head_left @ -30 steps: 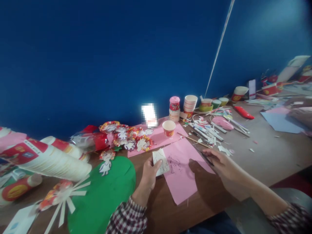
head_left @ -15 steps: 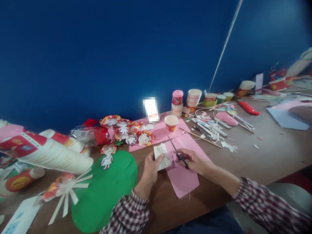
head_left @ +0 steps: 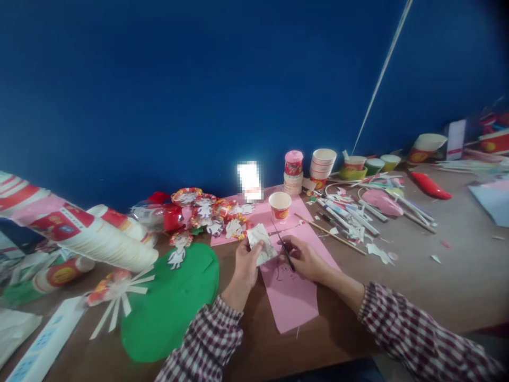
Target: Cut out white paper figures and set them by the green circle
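In the head view, the left hand [head_left: 247,264] has a small off-white card [head_left: 261,246] with line drawing on it, its grip closed, the thumb pressed on the card's face. The card lies above the near pink sheet [head_left: 292,310], at that sheet's far left part; its long axis slants from far left to near right. The right hand [head_left: 304,259] has its grip closed around a slender dark tool [head_left: 290,260], whose exact kind is too blurred to tell. The tool's long axis runs roughly alongside the card's right edge, its thin end pointing away from the person and a little to the left, its thick end toward the person. Whether tool and card touch cannot be told. Dark lines mark the near pink sheet beneath. Beyond the hands, a single paper cup [head_left: 280,207] stands upright on the far pink sheet [head_left: 260,216], with paper figures [head_left: 212,217] bunched to its left. A green sheet [head_left: 170,313] lies on the desk [head_left: 342,329] left of the left hand. Right of the cup, a wooden stick [head_left: 338,236] slants near a heap of markers [head_left: 350,217].
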`<state>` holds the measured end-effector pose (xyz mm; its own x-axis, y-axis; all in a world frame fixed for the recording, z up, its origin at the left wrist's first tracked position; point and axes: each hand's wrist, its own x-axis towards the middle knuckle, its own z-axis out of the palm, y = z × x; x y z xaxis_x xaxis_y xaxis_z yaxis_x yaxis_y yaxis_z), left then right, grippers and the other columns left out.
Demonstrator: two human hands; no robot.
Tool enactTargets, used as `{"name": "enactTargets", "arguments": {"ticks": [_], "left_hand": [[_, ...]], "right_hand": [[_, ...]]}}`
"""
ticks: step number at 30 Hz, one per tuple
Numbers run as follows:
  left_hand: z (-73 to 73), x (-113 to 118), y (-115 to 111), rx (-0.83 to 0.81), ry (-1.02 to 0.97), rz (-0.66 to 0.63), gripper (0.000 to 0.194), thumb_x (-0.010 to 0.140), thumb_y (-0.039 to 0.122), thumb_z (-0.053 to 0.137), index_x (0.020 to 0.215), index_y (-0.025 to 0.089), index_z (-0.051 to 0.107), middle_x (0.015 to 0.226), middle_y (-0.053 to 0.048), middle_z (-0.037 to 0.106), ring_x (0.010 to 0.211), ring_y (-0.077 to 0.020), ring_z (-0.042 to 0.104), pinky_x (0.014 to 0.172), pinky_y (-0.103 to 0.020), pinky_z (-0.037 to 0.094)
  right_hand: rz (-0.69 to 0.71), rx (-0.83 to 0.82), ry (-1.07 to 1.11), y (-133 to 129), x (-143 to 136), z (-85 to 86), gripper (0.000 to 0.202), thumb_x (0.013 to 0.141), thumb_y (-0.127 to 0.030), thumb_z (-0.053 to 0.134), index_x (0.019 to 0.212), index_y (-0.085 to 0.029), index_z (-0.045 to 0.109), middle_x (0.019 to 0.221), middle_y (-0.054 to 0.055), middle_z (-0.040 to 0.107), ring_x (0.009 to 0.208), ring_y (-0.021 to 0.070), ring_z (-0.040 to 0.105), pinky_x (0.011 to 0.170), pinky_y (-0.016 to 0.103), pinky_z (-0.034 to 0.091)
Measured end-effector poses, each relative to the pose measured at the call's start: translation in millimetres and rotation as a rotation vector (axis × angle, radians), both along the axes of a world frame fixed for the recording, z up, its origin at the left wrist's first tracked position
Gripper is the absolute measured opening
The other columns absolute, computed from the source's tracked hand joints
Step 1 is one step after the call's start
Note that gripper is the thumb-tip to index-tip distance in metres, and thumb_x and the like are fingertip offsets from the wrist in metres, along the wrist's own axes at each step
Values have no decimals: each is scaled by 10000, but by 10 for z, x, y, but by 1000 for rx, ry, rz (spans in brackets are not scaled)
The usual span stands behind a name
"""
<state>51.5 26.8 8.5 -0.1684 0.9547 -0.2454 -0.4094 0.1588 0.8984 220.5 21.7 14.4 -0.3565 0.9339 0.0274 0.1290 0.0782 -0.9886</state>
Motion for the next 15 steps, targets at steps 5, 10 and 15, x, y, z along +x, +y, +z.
{"name": "enactTargets", "arguments": {"ticks": [5, 10, 15], "left_hand": [[-7, 119, 57, -22, -29, 24, 419, 561, 282, 800, 895, 118, 608, 733, -37, 683, 592, -148, 623, 606, -283, 503], [-13, 73, 33, -4, -56, 16, 382, 583, 255, 788, 891, 131, 600, 738, -14, 676, 591, -121, 612, 594, -248, 494], [-45, -26, 31, -6, -75, 4, 385, 570, 241, 804, 882, 121, 614, 755, -27, 688, 619, -128, 625, 623, -255, 509]], "right_hand": [[72, 68, -29, 28, 48, 23, 245, 818, -328, 585, 993, -163, 537, 788, 7, 564, 639, 119, 521, 569, 238, 452], [88, 97, -121, 32, 71, -19, 224, 841, -317, 567, 1002, -166, 538, 772, 8, 572, 614, 118, 504, 541, 235, 428], [103, 100, -192, 37, 90, -7, 246, 843, -303, 572, 1043, -161, 555, 812, 35, 623, 652, 138, 556, 573, 247, 460]]}}
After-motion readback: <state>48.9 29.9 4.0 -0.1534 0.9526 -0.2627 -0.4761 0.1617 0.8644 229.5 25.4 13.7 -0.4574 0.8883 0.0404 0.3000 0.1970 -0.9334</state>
